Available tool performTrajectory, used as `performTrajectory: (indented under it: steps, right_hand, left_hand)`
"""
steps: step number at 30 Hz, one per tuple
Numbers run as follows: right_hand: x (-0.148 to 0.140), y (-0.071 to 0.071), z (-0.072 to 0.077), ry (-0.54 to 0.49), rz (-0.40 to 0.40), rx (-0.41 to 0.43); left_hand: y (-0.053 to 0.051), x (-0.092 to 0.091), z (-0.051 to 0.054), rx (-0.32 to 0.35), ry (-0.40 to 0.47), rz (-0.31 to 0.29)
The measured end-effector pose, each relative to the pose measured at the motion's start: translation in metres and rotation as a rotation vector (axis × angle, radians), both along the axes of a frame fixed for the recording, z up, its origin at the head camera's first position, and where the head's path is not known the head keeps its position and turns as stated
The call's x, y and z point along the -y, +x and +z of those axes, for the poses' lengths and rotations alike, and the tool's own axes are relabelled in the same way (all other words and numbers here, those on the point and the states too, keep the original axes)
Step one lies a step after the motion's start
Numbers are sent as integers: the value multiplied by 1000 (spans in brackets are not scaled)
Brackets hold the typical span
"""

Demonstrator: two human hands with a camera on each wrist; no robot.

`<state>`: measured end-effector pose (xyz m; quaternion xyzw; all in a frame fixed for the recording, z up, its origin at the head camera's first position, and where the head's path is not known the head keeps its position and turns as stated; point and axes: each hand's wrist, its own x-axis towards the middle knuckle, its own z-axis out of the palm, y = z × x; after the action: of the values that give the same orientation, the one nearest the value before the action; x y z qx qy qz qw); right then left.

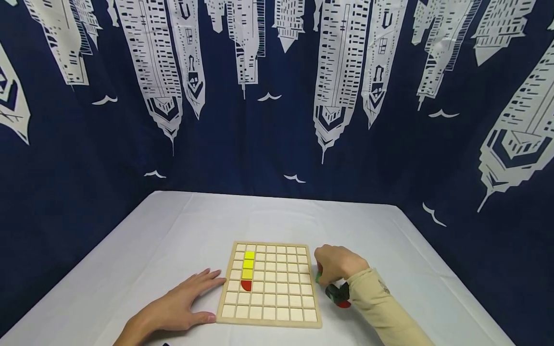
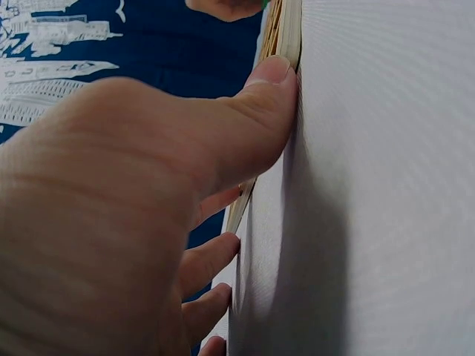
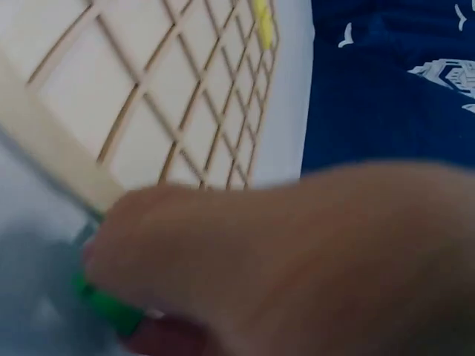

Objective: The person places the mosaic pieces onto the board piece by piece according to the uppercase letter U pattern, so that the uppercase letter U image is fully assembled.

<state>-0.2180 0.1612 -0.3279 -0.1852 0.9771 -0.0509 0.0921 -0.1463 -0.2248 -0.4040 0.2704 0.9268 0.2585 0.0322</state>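
A wooden grid board (image 1: 269,324) lies on the white cloth. In one of its columns sit three yellow squares (image 1: 248,264) with a red rounded piece (image 1: 246,285) just below them. My left hand (image 1: 173,302) rests at the board's left edge, fingers spread, thumb (image 2: 271,89) touching the frame. Beyond the right edge, my right hand (image 1: 339,264) has its fingers curled round a green piece (image 1: 318,277), which shows partly under the fingers in the right wrist view as well (image 3: 107,304). The fingertips are mostly hidden.
Close to my right wrist is a red piece (image 1: 344,304), partly covered by the dark wrist camera (image 1: 337,292). A dark blue curtain (image 1: 259,144) with white building prints hangs behind the white-covered table (image 1: 195,230).
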Motion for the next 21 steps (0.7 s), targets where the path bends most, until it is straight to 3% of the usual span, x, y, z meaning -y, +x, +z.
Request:
performTrajectory:
  steps: [4, 11, 15, 21]
  right_hand:
    - [9, -3, -4, -74, 119, -23]
    - [44, -2, -20, -178, 363, -141]
    - [64, 0, -30, -178, 419, -203]
    - [75, 2, -38, -174, 413, -242]
  left_hand:
    - [0, 0, -2, 5, -3, 4]
    - [-1, 0, 0, 46, -1, 25]
    - [0, -1, 0, 49, 4, 27]
    - [-2, -3, -1, 41, -4, 27]
